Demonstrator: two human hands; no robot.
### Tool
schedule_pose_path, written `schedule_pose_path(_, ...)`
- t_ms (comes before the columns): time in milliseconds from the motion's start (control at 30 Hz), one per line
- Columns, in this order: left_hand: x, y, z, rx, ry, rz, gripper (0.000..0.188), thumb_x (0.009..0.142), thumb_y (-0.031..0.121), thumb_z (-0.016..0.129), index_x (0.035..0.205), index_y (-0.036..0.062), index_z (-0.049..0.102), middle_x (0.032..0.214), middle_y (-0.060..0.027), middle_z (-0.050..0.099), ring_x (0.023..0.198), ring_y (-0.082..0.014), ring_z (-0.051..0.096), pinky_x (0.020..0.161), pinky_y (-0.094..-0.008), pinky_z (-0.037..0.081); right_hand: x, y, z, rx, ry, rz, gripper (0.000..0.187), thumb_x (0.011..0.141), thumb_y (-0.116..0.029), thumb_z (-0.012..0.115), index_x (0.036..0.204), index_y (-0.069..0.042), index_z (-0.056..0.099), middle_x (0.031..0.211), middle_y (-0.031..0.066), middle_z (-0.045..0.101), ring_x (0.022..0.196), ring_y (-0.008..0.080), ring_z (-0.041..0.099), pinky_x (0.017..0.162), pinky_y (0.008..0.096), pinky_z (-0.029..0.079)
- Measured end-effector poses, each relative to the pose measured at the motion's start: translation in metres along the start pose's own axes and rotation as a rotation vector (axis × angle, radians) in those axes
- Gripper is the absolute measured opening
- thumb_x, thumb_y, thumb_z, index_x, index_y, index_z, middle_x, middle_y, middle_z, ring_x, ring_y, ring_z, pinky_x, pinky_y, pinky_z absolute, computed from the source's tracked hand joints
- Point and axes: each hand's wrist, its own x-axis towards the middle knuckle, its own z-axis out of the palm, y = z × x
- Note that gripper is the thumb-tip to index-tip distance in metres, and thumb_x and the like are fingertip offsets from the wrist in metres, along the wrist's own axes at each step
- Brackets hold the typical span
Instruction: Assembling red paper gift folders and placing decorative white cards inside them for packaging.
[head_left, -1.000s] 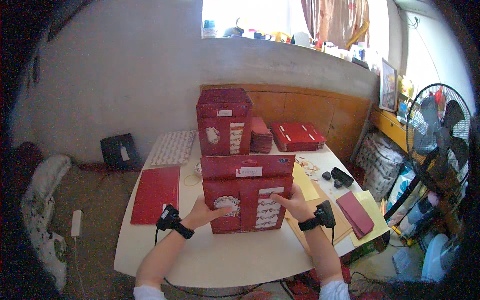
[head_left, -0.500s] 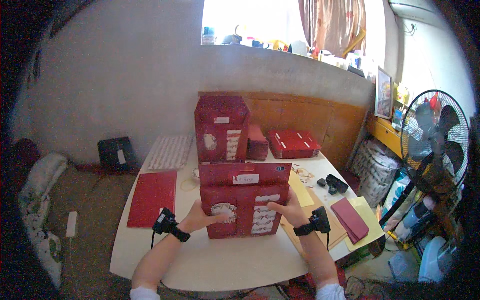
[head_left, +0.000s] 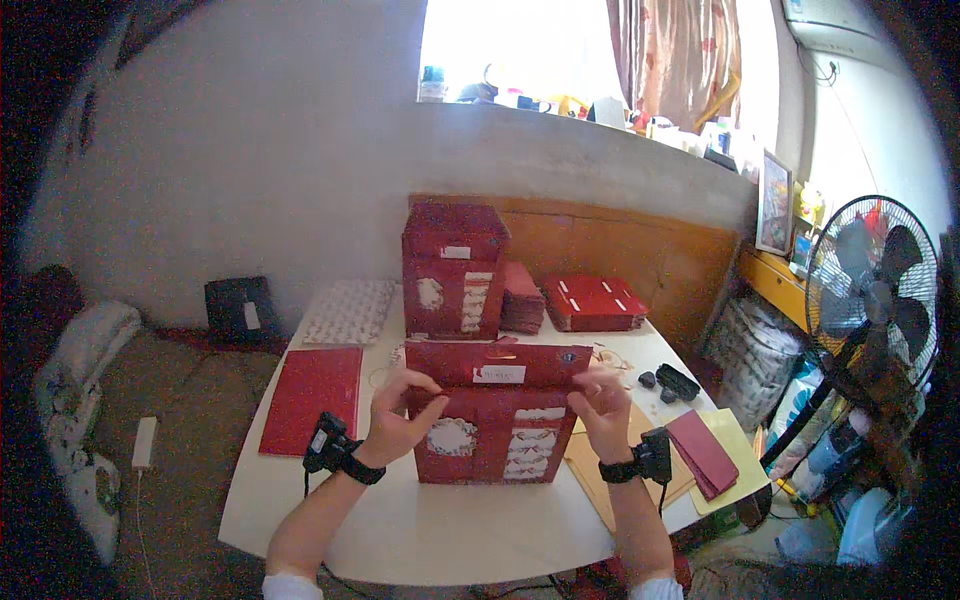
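Observation:
A dark red cardboard box (head_left: 486, 440) stands upright on the white table (head_left: 430, 545) in front of me. Its front has a scalloped round window on the left and a column of window strips on the right. Above a fold rises its top panel (head_left: 545, 372), bearing a white label. My left hand (head_left: 400, 425) is closed at the box's upper left edge, thumb and fingers pinching near the fold. At the opposite edge my right hand (head_left: 604, 420) has its fingers curled round the same fold. The fingertips are partly blurred.
Behind stands a similar box (head_left: 450, 295), beside stacked red pieces (head_left: 520, 300) and a red stack (head_left: 596, 303). A flat red sheet (head_left: 315, 400) lies left. Yellow sheets (head_left: 735, 460), a folded maroon piece (head_left: 703, 455) and a black object (head_left: 678, 383) lie right. A fan (head_left: 872, 290) stands beyond.
Both hands have moved up from the lower front of the box to the fold at its upper side edges. The view has shifted slightly; the box still stands in the same place.

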Motion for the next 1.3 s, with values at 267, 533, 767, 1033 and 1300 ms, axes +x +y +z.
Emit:
schedule_pose_path(267,0.002,0.012,-0.002,-0.004,-0.128,-0.008,0.015,0.071,0.005,0.066,0.086,0.0027,0.065,0.079,-0.0057,0.063,0.069,-0.0075,0.057,0.06,-0.0202,0.045,-0.005,-0.014,0.013,-0.312,-0.148,0.14,0.016,0.069,0.002,0.065,0.085,0.0,0.063,0.084,0.0064,0.062,0.08,0.0116,0.057,0.071,0.0244,0.045)
schedule_pose_path(533,0.004,0.017,0.001,-0.018,-0.135,0.023,0.013,0.072,0.004,0.065,0.085,0.0027,0.066,0.075,-0.0054,0.064,0.065,-0.0063,0.057,0.059,-0.0199,0.046,-0.004,-0.013,0.011,-0.358,-0.137,0.218,0.013,0.069,0.003,0.064,0.082,0.001,0.064,0.082,0.0085,0.064,0.074,0.0113,0.058,0.067,0.023,0.047)
schedule_pose_path(767,0.004,0.017,0.004,0.053,-0.079,0.045,0.012,0.071,0.005,0.066,0.083,0.0024,0.066,0.074,-0.005,0.064,0.064,-0.006,0.057,0.056,-0.019,0.045,-0.004,-0.015,0.012,-0.358,-0.094,0.258,0.011,0.069,0.003,0.064,0.08,0.001,0.065,0.08,0.0082,0.064,0.072,0.0103,0.058,0.065,0.0226,0.047)
schedule_pose_path(1033,0.005,0.014,-0.012,0.146,-0.124,0.149,0.014,0.072,0.004,0.065,0.086,0.0023,0.065,0.074,-0.005,0.064,0.064,-0.0068,0.057,0.056,-0.0204,0.045,-0.007,-0.006,-0.008,-0.201,-0.018,0.244,0.011,0.073,-0.007,0.065,0.081,-0.001,0.063,0.082,0.007,0.063,0.073,0.0123,0.059,0.067,0.0261,0.048)
schedule_pose_path(1300,0.003,0.005,-0.02,0.097,-0.135,0.199,0.016,0.072,0.004,0.065,0.088,0.0008,0.063,0.08,-0.0078,0.063,0.067,-0.0097,0.056,0.056,-0.0223,0.044,-0.004,-0.004,-0.022,-0.374,-0.116,0.216,0.012,0.074,-0.005,0.064,0.084,-0.001,0.059,0.082,0.008,0.062,0.078,0.0126,0.058,0.071,0.0251,0.047)
